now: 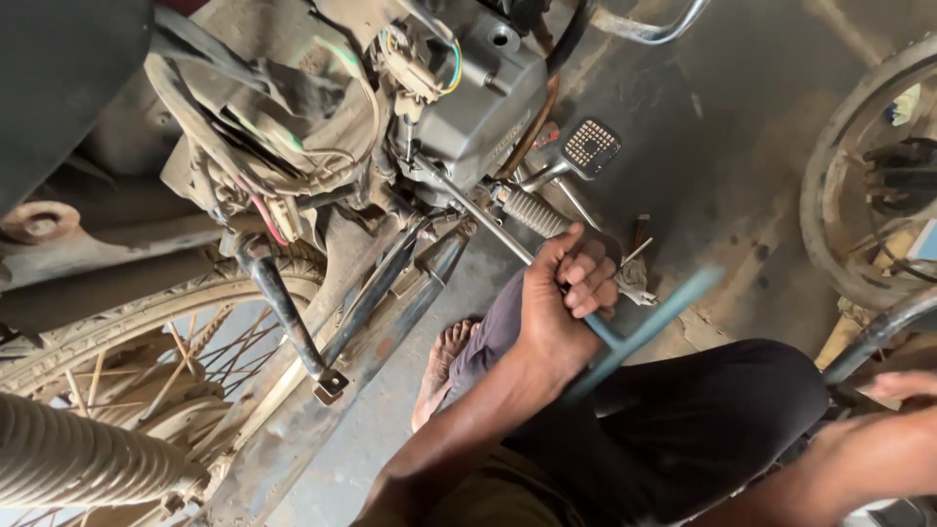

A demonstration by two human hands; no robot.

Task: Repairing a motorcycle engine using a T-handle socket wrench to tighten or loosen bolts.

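Wrench (547, 273) runs long and thin from the engine (478, 107) down to a blurred blue T-handle, slanting past the footpeg (532, 210). Rear wheel (146, 361) fills the lower left. Left hand (566, 293) is fisted tight around the shaft. Right hand (903, 385) sits at the frame's edge, grip impossible to tell.

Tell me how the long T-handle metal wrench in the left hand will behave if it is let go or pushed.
The long T-handle metal wrench looks rigid: its thin shaft runs straight from the left hand to the grey engine casing. Probably heavy for its width. Released, the blue crossbar would likely tip it downward.
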